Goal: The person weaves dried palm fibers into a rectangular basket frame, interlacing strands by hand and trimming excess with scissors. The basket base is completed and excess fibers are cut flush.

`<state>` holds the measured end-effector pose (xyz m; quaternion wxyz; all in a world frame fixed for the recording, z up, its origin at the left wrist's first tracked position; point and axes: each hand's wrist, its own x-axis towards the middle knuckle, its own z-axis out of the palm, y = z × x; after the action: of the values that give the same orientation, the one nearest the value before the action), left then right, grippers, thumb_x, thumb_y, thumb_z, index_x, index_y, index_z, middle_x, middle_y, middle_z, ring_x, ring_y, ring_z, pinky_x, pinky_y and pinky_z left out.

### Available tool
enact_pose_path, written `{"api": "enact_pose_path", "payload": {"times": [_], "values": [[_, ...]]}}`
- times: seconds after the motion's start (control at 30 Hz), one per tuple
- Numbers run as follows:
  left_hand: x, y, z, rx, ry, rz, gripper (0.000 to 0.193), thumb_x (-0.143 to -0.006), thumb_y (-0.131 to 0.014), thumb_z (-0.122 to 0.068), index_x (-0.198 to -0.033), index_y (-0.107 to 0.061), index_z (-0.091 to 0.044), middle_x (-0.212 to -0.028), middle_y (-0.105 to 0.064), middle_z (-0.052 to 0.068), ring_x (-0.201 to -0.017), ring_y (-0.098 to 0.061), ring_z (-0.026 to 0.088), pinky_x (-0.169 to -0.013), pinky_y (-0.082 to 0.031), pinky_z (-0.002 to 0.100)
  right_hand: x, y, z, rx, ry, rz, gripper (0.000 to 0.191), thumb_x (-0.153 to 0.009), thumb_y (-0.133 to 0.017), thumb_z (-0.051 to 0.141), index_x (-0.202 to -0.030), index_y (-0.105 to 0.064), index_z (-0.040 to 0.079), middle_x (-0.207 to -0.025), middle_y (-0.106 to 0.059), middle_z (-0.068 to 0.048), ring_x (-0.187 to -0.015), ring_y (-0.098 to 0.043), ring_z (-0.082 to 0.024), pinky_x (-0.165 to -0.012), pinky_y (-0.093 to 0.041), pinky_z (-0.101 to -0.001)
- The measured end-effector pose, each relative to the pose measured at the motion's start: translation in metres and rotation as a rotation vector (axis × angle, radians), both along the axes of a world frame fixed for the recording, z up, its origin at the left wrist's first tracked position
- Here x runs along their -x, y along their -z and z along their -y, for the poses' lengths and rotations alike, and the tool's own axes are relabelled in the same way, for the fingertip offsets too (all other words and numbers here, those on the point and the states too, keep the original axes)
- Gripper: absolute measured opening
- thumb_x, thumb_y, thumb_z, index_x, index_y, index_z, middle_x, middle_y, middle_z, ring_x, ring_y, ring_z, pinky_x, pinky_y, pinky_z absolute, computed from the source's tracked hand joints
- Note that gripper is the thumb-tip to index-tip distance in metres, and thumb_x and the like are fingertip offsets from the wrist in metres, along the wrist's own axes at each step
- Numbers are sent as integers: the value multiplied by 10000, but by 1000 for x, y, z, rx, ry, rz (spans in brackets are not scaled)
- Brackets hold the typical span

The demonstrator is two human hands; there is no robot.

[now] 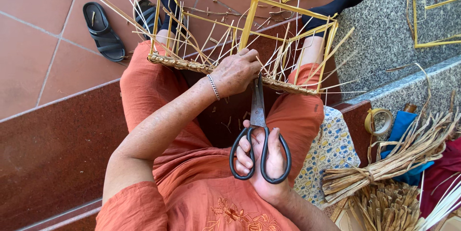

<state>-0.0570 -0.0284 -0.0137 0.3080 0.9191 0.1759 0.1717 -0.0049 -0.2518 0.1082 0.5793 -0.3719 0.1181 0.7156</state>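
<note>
- Nearest the camera, the right hand (pixel 263 160) held a pair of black-handled scissors (pixel 259 132), with the fingers threaded through both large loop handles and the palm turned up.
- Scissors looked dark and worn, with a grey metal blade section; the blades lay closed together and pointed away from the body, up toward the woven edge.
- Blade tips reached the lower rim of a half-woven basket frame (pixel 249 17), just beside the left hand's fingers.
- Left hand (pixel 235 72), wearing a silver bracelet (pixel 213 87) at the wrist, was closed over the braided rim of the frame, gripping it and the loose straw strands there.
- Basket frame was box-shaped, made of yellow rods, with a tan plaited band along its near edge and many pale straw ends sticking up and out; it rested across the person's knees, above both hands in the view.
- Orange trousers (pixel 144 87) and an embroidered orange top covered the person, who sat on a dark red step.
- Black sandals (pixel 102 32) lay on the terracotta tiled floor to the left.
- At the right, a tied bundle of dried straw (pixel 394 161), a roll of tape (pixel 378 120) and a blue cloth lay near a grey granite ledge (pixel 384 29).
</note>
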Motion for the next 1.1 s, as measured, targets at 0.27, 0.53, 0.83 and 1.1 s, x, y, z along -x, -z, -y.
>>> {"api": "enact_pose_path", "payload": {"times": [0.27, 0.53, 0.83, 1.1], "values": [[3, -8, 14, -158, 1, -54, 295, -783, -700, -66, -1064, -616, -102, -1137, -524, 75, -987, -601, 260, -773, -523, 418, -2, 13, -6, 5, 17, -20, 708, -973, -395, 685, -1332, -531, 89, -768, -466, -18, -548, -434, -128, -513, -374, -294], [7, -12, 17, -117, -71, 63, 283, -787, -705, -41, -1051, -624, -101, -1169, -517, 94, -1044, -595, 265, -774, -505, 416, -5, 36, -5, -54, -60, 196, 815, -1015, -289, 702, -1304, -543, -16, -629, -420, 8, -434, -375, -101, -509, -373, -272], [18, -28, 34, -257, -307, 186, 199, -832, -668, -69, -1025, -640, -109, -1098, -571, 68, -1048, -566, 262, -926, -443, 435, -16, 70, 8, -78, -331, 648, 795, -1030, -273, 651, -1358, -552, -18, -598, -430, 29, -421, -373, -67, -440, -352, -222], [99, 17, 55, 1107, -671, -134, 682, -929, -655, -546, -1431, -522, -104, -1285, -713, 203, -1123, -725, 397, -882, -592, 460, -65, 76, 110, -25, -313, 1136, 513, -922, -706, 273, -1346, -620, -3, -692, -544, 49, -487, -488, -18, -397, -399, -178]]}}
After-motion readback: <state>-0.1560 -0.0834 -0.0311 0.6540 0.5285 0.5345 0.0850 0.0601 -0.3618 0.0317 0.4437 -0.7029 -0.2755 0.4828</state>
